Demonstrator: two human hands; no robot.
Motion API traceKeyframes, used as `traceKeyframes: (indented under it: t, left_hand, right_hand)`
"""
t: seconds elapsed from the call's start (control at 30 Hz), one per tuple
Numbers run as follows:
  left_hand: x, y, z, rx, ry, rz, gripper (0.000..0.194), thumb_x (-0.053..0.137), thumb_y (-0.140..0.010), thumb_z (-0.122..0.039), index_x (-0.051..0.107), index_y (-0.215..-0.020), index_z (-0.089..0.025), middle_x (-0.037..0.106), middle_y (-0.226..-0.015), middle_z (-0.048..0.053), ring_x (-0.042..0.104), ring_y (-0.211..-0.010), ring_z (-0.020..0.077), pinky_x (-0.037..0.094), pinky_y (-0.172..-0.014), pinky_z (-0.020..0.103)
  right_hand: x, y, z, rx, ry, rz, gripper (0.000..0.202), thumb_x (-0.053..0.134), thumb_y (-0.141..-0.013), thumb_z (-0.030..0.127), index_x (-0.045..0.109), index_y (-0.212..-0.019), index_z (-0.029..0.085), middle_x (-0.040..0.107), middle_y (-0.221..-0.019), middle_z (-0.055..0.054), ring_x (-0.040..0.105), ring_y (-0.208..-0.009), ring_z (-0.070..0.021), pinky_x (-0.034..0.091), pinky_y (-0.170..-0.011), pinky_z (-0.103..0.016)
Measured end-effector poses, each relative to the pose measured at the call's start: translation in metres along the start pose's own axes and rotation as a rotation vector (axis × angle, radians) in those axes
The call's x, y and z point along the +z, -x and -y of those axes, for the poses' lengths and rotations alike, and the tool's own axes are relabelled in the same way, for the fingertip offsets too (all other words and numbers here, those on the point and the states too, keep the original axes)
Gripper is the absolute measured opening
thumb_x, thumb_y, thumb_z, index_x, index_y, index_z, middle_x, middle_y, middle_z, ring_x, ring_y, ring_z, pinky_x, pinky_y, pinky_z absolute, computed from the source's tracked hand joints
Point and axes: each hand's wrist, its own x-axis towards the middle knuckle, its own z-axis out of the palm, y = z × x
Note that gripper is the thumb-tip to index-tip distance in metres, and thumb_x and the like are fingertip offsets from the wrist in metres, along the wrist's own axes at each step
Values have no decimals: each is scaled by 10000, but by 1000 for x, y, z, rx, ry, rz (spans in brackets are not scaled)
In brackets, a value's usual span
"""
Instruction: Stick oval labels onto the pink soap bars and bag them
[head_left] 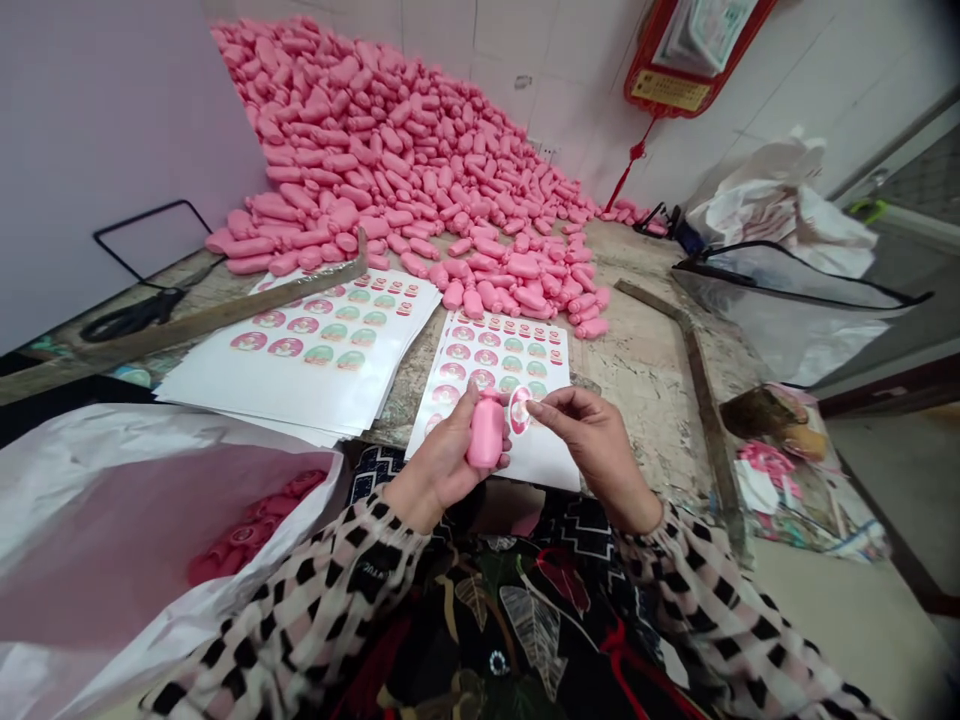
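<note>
My left hand (pixel 448 462) is wrapped around a small pink plastic bottle (pixel 487 432), held upright over the near edge of the table. Between thumb and forefinger, my right hand (pixel 592 430) pinches an oval pink-and-white sticker (pixel 519 410), close beside the bottle's right side. Under both hands lies a sticker sheet (pixel 551 455) with rows of pink and green oval labels and small ones along its top and right. A pile of similar pink bottles (pixel 420 150) fills the back of the table and reaches the sheet's far edge.
At left lies a stack of sticker sheets (pixel 247 385) under a wooden strip (pixel 225 318), with black scissors (pixel 131 315) beside it. A white sack (pixel 67 470) holding pink bottles (pixel 247 530) stands front left. Another wooden strip (pixel 701 390) edges the table's right; plastic bags (pixel 787 210) sit beyond.
</note>
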Motion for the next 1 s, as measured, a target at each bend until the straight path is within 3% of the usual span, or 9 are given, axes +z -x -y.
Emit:
traceKeyframes:
  t: [0.13,0.33,0.8,0.9,1.0]
  left_hand:
    - [10,-15,-1,15,83,-16,458,538,-738,-613,584,-945,-207,579,-849,14,536,-585,107,455,-469,242]
    - [13,-16,2,15,50,18,573,470,-758,-644,625,-1026,-162,551,-718,25,527,-563,109,479,-496,254]
    - [15,-15,5,93,14,-7,595,500,-731,-652,635,-1032,-158,540,-701,16,531,-569,99,474,-516,229]
    - [15,-15,5,112,2,-7,592,498,-730,-655,627,-1035,-164,541,-694,12,544,-576,105,473,-518,229]
    - [14,-15,5,155,-8,-3,591,490,-735,-656,619,-1033,-161,543,-689,10,544,-569,99,463,-510,215]
  right_hand:
    - [3,1,9,-67,75,14,255,711,-661,415,615,-670,179,569,-638,14,451,-577,-106,364,-555,-245]
    - [5,2,3,-127,181,7,235,697,-677,414,620,-663,192,576,-644,13,450,-574,-109,357,-547,-243]
    - [11,-2,-11,-134,290,42,256,621,-750,455,614,-711,203,617,-687,3,507,-614,-132,367,-569,-256]
    - [10,4,-4,-218,446,35,266,571,-794,466,623,-740,211,615,-720,-5,524,-645,-136,360,-592,-260]
    - [6,10,4,-370,750,-5,254,550,-816,455,645,-762,225,606,-775,-29,524,-716,-154,334,-634,-278]
